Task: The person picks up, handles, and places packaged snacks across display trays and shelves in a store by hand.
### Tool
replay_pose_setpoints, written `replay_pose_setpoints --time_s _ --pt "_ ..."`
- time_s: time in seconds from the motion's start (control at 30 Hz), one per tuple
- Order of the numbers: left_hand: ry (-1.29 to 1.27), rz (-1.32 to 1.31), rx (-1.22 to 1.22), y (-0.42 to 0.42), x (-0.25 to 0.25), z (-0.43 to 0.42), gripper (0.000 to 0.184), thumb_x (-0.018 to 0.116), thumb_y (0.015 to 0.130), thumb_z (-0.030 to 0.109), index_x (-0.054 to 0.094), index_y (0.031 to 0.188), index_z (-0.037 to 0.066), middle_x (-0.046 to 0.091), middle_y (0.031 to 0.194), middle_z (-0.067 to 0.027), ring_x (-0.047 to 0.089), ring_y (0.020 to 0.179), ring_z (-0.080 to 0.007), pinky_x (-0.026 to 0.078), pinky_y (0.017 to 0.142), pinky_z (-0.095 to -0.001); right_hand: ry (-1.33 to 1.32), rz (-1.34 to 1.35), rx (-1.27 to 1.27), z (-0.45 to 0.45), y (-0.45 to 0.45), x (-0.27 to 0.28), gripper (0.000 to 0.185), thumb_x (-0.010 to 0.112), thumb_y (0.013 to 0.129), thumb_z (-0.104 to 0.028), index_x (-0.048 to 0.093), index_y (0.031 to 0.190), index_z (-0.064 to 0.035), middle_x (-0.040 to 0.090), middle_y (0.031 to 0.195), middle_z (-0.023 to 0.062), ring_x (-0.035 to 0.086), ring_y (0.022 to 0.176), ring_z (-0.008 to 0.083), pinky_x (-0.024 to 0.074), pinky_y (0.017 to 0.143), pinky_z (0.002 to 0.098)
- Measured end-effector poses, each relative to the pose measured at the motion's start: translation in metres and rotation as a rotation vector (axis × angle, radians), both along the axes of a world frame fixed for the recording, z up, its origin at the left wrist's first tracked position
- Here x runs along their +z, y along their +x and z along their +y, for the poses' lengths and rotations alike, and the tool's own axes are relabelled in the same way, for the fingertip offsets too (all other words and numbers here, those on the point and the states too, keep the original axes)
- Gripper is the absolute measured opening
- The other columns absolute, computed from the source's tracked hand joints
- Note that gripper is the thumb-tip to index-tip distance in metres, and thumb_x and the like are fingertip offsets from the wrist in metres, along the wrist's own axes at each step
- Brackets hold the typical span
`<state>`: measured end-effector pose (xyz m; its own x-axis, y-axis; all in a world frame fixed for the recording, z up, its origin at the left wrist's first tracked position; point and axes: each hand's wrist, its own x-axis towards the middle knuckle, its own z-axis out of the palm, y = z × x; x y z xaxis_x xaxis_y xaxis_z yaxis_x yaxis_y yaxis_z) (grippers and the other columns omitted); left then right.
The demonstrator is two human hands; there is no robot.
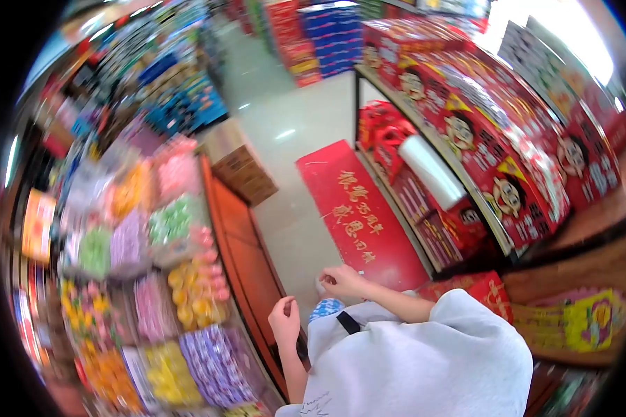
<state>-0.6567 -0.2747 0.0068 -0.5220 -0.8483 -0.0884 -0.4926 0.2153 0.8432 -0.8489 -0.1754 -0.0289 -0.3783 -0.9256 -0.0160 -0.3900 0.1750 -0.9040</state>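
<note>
My left hand (285, 320) is in front of my body with its fingers curled in, beside the reddish-brown edge of the display stand (240, 236). Nothing shows in it. To its right, my right hand (342, 281) is held above the floor with fingers bent together, and no object can be seen in it. Nearest on the left is the stand's load of bagged goods, among them yellow round pieces in clear packs (189, 288) and a purple-and-white patterned pack (217, 365). A red floor mat (358, 215) with gold characters lies ahead.
A cardboard box (240, 163) stands at the stand's far end. On the right, a shelf (431, 146) carries red cartons with a cartoon face (504, 194) and a white roll (431, 170). Yellow packs (591, 320) lie at lower right. Blue boxes (332, 42) are stacked farther along the aisle.
</note>
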Motion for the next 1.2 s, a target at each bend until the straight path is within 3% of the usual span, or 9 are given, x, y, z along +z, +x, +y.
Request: replay_pose_setpoints --time_s 0.3,0.53,0.67,0.73,0.8,0.93,1.0,1.1,1.2 --pt "0.249 -0.105 -0.545 -0.196 -0.044 -0.058 0.020 0.059 0.087 0.013 0.067 0.098 -0.001 0.067 0.077 -0.0100 0.062 0.070 -0.0132 0.050 0.066 -0.0274 0.142 0.071 -0.561 0.058 -0.120 -0.023 0.018 0.059 0.081 -0.020 0.063 0.092 -0.0057 0.068 0.083 0.0150 0.066 0.079 0.0297 0.0523 0.070 0.0409" --pt "0.228 0.058 -0.962 -0.398 0.002 -0.067 0.018 0.060 0.088 0.013 0.065 0.096 -0.002 0.064 0.072 -0.0063 0.059 0.063 -0.0100 0.047 0.058 -0.0263 0.077 0.080 -0.876 0.056 -0.229 0.033 0.021 0.058 0.080 -0.019 0.064 0.093 -0.0033 0.066 0.083 0.0172 0.064 0.079 0.0337 0.0508 0.069 0.0420" --pt "0.297 0.014 -1.071 -0.477 0.034 -0.044 0.017 0.062 0.086 0.015 0.066 0.096 0.001 0.065 0.071 -0.0082 0.062 0.063 -0.0135 0.049 0.059 -0.0301 0.152 0.342 -0.969 0.056 -0.268 0.056 0.018 0.061 0.081 -0.016 0.064 0.092 -0.0024 0.066 0.085 0.0157 0.065 0.079 0.0301 0.0509 0.070 0.0379" --pt "-0.107 0.059 -1.166 -0.503 0.014 -0.024 0.016 0.064 0.082 0.018 0.066 0.093 0.006 0.066 0.075 -0.0123 0.065 0.066 -0.0255 0.050 0.062 -0.0357 0.185 0.245 -1.050 0.074 -0.277 0.075 0.017 0.062 0.081 -0.014 0.064 0.092 -0.0014 0.066 0.086 0.0156 0.065 0.077 0.0289 0.0511 0.069 0.0354" --pt "-0.188 0.042 -1.294 -0.524 0.027 0.002 0.016 0.064 0.082 0.020 0.065 0.091 0.006 0.064 0.074 -0.0109 0.063 0.068 -0.0292 0.049 0.063 -0.0383 0.158 0.244 -1.249 0.093 -0.275 0.079 0.020 0.061 0.082 -0.017 0.064 0.094 -0.0015 0.066 0.088 0.0173 0.065 0.080 0.0318 0.0510 0.072 0.0382" --pt "-0.267 0.114 -1.426 -0.558 0.051 0.062 0.012 0.065 0.081 0.016 0.066 0.087 0.006 0.061 0.067 -0.0082 0.060 0.061 -0.0269 0.047 0.057 -0.0376 0.091 0.256 -1.593 0.141 -0.289 0.123 0.015 0.062 0.083 -0.011 0.064 0.094 -0.0004 0.065 0.083 0.0132 0.063 0.067 0.0222 0.0506 0.062 0.0304" --pt "-0.401 0.395 -1.448 -0.581 0.047 0.096 0.012 0.066 0.080 0.015 0.065 0.090 0.008 0.061 0.071 -0.0069 0.060 0.063 -0.0262 0.047 0.057 -0.0374 0.025 0.373 -1.714 0.167 -0.303 0.136 0.014 0.062 0.083 -0.009 0.064 0.094 -0.0004 0.064 0.081 0.0111 0.061 0.065 0.0176 0.0489 0.060 0.0276" --pt "-0.482 0.493 -1.464 -0.614 0.070 0.143 0.014 0.063 0.081 0.014 0.063 0.095 0.009 0.062 0.078 -0.0070 0.061 0.074 -0.0267 0.048 0.060 -0.0377 -0.060 0.433 -1.803 0.199 -0.321 0.150 0.011 0.061 0.084 -0.005 0.064 0.094 -0.0015 0.063 0.082 0.0097 0.062 0.067 0.0170 0.0486 0.059 0.0266" --pt "-0.481 0.562 -1.471 -0.644 0.094 0.184 0.016 0.064 0.081 0.013 0.062 0.096 0.009 0.061 0.077 -0.0069 0.061 0.072 -0.0260 0.048 0.060 -0.0371 -0.122 0.508 -1.841 0.226 -0.345 0.166 0.012 0.060 0.084 -0.005 0.063 0.095 -0.0016 0.062 0.082 0.0098 0.062 0.070 0.0183 0.0490 0.061 0.0287"
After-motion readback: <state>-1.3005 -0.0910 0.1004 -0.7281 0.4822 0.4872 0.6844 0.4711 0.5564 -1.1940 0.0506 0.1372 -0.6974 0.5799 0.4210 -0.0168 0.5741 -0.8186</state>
